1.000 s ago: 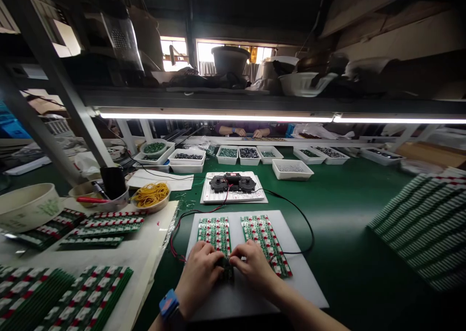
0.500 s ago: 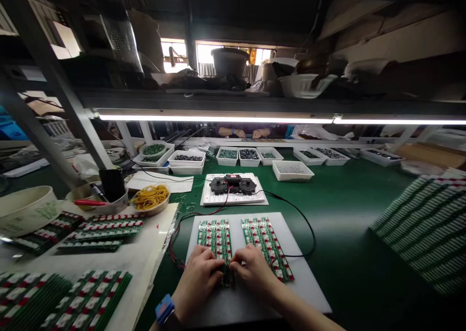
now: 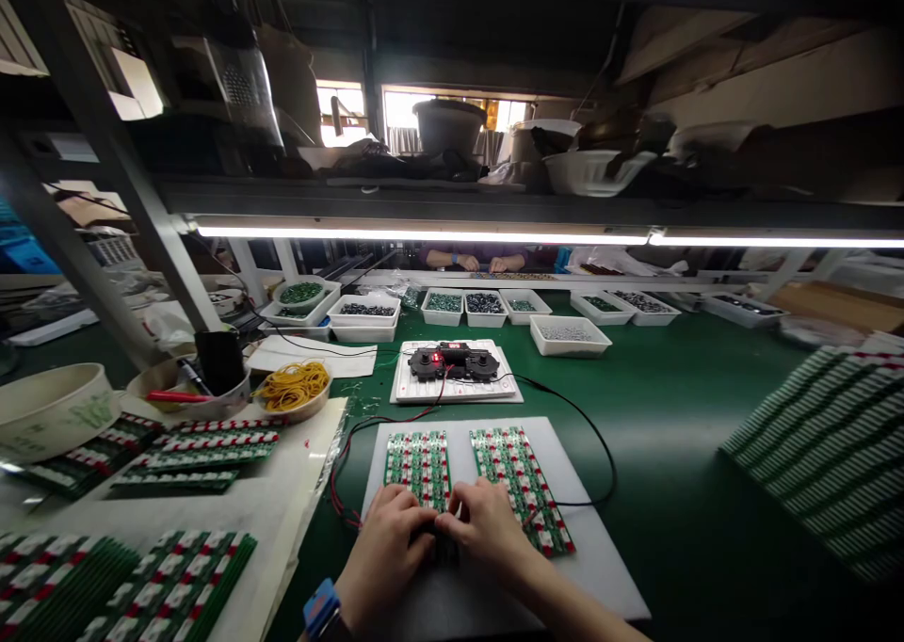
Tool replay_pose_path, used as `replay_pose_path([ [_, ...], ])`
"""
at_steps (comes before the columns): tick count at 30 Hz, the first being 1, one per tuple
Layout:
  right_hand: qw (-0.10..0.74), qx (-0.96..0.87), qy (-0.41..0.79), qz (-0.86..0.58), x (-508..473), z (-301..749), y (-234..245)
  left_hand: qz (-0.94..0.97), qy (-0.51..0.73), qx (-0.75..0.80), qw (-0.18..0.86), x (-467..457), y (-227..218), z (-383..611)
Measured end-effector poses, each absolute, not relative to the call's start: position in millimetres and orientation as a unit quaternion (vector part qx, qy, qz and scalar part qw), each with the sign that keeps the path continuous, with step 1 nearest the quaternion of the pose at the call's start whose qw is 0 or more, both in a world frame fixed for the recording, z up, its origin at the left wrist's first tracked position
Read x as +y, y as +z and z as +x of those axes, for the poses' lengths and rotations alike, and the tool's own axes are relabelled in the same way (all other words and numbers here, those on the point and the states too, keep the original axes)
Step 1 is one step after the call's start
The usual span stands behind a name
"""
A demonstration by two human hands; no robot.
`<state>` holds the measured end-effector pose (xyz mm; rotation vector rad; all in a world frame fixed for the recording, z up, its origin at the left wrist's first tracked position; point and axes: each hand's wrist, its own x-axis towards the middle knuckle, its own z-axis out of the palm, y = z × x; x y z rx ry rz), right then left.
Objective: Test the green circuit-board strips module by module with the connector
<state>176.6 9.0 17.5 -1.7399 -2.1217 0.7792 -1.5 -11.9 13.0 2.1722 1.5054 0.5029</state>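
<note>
Green circuit-board strips [image 3: 416, 468] lie in two rows on a white plastic board [image 3: 607, 557], and both hands are down at the near end of the left row. Left hand [image 3: 385, 557], blue watch [image 3: 321, 607] on the wrist, and right hand [image 3: 487, 529] have their fingers curled over the strips, almost meeting. Can't tell if they're pinching anything. Black test fixture [image 3: 452, 362] sits just beyond on the green tabletop [image 3: 670, 416].

I can read nothing here for certain; the small red readout [image 3: 438, 348] on the black test fixture [image 3: 452, 362] glows, but its figures are too small for me to make out; the green marking [image 3: 91, 412] on the white bowl [image 3: 49, 414] is blurred; the print on the green circuit boards [image 3: 416, 468] is too tiny to read.
</note>
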Motion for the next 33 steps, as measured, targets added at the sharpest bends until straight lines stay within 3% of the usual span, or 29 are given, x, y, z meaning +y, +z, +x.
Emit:
replay_pose_path([
  [15,0.194,-0.745,0.326,-0.548,8,190,16,0.784,0.190,0.544,0.232,-14,12,-3],
  [33,0.167,-0.758,0.276,-0.566,5,184,16,0.797,0.152,0.564,0.152,-18,19,7],
])
